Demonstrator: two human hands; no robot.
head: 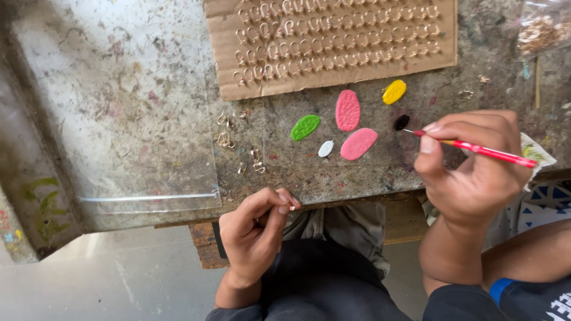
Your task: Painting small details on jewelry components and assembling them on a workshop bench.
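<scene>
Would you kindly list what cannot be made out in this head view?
- The piece pinched in the left hand: too small, mostly covered by fingertips.
- The brush tip's paint load: too fine to see.
- The clear bag contents: cut off by the upper right edge, blurred.
- The rows of small metal loops on the cardboard: cut off by the top edge.

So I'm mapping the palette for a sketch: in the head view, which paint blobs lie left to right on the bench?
Green oval paint blob → small white blob → two pink oval blobs (their spans overlap) → yellow blob → small black blob, at the tip of the red brush held by the right hand.
</scene>
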